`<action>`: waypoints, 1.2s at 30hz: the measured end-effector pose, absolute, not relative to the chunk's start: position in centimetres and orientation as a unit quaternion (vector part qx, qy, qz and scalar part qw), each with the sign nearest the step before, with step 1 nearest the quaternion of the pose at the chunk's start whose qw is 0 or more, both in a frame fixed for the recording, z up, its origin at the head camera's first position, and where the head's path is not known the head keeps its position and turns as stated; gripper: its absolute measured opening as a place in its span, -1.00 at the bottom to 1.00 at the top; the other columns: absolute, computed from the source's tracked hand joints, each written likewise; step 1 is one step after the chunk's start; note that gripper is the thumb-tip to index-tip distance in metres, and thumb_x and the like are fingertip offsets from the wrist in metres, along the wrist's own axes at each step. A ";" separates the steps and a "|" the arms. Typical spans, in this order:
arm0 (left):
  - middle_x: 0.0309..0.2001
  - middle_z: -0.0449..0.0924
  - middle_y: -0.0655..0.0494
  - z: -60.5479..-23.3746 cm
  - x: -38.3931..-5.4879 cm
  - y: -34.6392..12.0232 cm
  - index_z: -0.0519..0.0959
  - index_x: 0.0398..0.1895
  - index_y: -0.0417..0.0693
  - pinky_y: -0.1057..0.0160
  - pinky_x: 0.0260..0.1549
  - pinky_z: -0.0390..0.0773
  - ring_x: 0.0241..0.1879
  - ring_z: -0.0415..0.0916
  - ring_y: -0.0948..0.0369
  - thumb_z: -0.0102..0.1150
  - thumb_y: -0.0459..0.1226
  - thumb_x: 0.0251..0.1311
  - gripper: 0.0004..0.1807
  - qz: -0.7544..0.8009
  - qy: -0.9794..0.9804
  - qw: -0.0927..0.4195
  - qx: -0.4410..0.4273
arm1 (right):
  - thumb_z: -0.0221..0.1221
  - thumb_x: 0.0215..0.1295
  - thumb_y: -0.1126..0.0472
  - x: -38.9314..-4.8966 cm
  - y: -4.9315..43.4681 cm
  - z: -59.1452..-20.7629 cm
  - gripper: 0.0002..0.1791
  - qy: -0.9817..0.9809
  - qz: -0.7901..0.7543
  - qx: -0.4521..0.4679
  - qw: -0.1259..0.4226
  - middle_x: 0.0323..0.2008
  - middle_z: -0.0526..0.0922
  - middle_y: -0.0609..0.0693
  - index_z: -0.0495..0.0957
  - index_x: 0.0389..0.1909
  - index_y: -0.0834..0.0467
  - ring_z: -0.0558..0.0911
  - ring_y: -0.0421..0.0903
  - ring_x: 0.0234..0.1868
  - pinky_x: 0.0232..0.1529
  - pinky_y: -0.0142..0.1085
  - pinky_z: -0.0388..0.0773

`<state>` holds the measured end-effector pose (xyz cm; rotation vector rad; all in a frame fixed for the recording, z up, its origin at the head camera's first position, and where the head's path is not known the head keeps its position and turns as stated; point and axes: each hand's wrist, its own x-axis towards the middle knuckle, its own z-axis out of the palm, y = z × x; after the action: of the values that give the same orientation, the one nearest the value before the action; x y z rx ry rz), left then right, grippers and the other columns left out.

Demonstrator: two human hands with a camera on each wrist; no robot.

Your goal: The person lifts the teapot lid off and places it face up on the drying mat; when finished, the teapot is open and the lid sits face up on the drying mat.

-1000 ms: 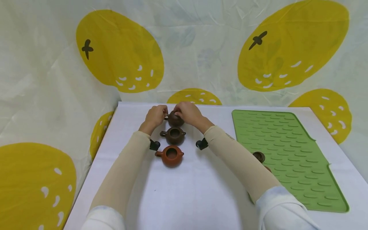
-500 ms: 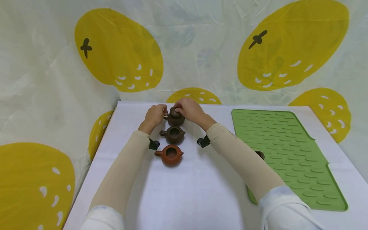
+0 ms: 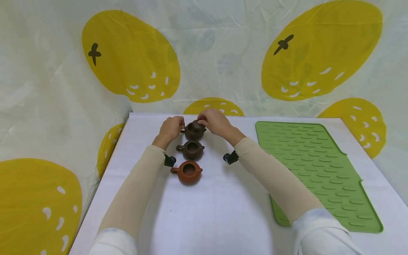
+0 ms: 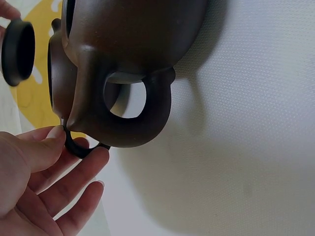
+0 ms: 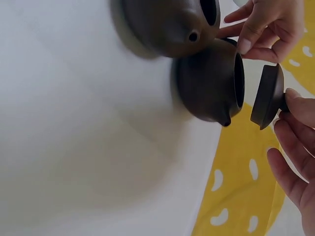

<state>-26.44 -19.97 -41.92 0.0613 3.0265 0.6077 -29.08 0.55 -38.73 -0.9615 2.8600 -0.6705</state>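
Three small lidless teapots stand in a column on the white table. The farthest is a dark brown teapot (image 3: 193,135), whose handle my left hand (image 3: 170,128) pinches between thumb and fingers. Above and to the right of its opening, my right hand (image 3: 215,122) holds a dark brown lid (image 5: 268,98) by its knob. The right wrist view shows the lid apart from the teapot and its opening uncovered. Just nearer stands another dark brown teapot (image 3: 192,153), also large in the left wrist view. Nearest is a reddish-orange teapot (image 3: 189,177), touched by neither hand.
A green ridged mat (image 3: 318,156) lies on the right of the table, partly covered by my right forearm. Behind the table hangs a pale cloth (image 3: 220,60) with yellow fruit prints. The handles point left and the spouts right.
My right hand has lifted the lid off the farthest teapot and shifted slightly right with it. The left hand stays at the handle. My right forearm now hides the lid seen earlier on the mat.
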 end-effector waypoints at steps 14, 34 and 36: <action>-0.22 0.68 -0.07 -41.9 -26.2 -20.0 0.65 -0.20 -0.09 0.13 -0.25 0.48 -0.22 0.51 0.00 0.03 -0.40 0.42 -0.83 0.202 0.979 0.022 0.020 | 0.24 0.44 0.12 -29.3 3.9 -39.4 -0.73 0.929 -0.207 -0.306 0.025 -0.08 0.78 0.10 0.71 0.01 0.18 0.69 0.05 -0.05 0.08 -0.09 0.60; -0.18 0.68 -0.06 -41.8 -26.1 -19.9 0.64 -0.17 -0.07 0.14 -0.26 0.47 -0.22 0.51 0.01 0.01 -0.38 0.44 -0.82 0.199 0.979 0.036 0.018 | 0.25 0.42 0.13 -28.1 9.0 -39.1 -0.73 0.932 -0.198 -0.301 0.034 -0.10 0.79 0.12 0.72 0.00 0.20 0.69 0.07 -0.04 0.06 -0.04 0.60; -0.18 0.68 -0.06 -41.8 -26.1 -19.9 0.64 -0.16 -0.08 0.15 -0.27 0.47 -0.22 0.51 0.02 0.01 -0.38 0.44 -0.82 0.198 0.979 0.038 0.019 | 0.26 0.42 0.14 -27.9 9.7 -39.3 -0.73 0.933 -0.198 -0.300 0.033 -0.10 0.80 0.12 0.72 -0.01 0.20 0.70 0.07 -0.06 0.05 -0.04 0.60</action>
<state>-26.14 -19.91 -41.83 0.0593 3.0047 0.6076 -27.91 9.74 -39.29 -0.9249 2.8703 -0.6082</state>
